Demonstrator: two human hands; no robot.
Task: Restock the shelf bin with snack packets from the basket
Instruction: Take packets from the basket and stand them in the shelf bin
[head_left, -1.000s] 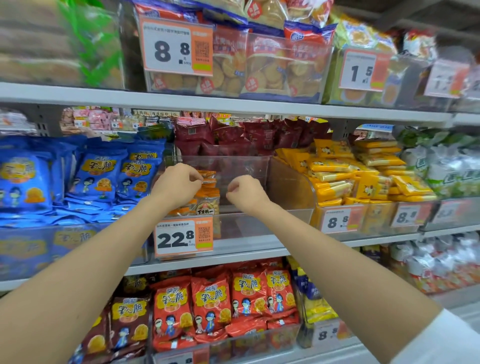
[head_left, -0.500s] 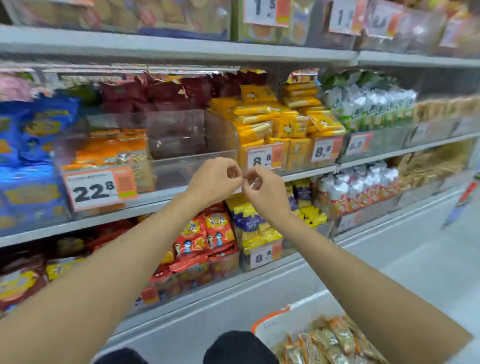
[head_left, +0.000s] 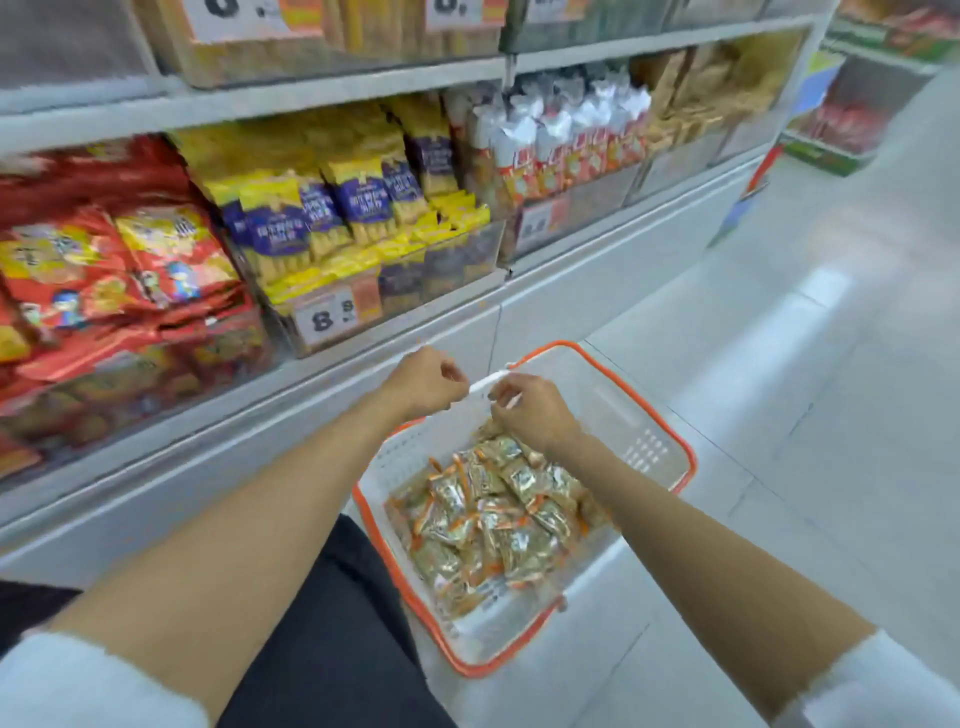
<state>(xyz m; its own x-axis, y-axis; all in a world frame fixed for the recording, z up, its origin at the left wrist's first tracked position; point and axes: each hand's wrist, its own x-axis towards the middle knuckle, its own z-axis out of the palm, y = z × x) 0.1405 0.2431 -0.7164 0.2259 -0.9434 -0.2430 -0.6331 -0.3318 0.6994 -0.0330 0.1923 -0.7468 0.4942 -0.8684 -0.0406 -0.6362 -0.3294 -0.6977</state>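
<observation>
Far L, under the grey shelf board (head_left: 332, 96), red snack bags (head_left: 156, 260) lie stacked and slumped. Just R of them, yellow-and-purple stick packs (head_left: 322, 218) stand in rows behind a price tag (head_left: 332, 317) reading 8.8.

Lower down, your dark trousers (head_left: 332, 623) sit just beside the basket's L rim.

Your L hand (head_left: 423, 382) is over the basket's far end, knuckles up, fingers curled in. A white handle bar (head_left: 488, 382) shows between your two hands. Can't tell whether either hand grips it or is just in front of it.

Your R hand (head_left: 530, 415) is just R of the L one, fingers curled too, and hangs over the far edge of the pile.

The snack packets (head_left: 493, 519), gold w/ orange ends, lie heaped in the white, orange-rimmed basket (head_left: 644, 447), which sits on the pale tiled floor (head_left: 779, 364) near the shelf base.

Up R on the shelf, white-topped packs (head_left: 561, 135) stand in a row; print too blurred to read.
</observation>
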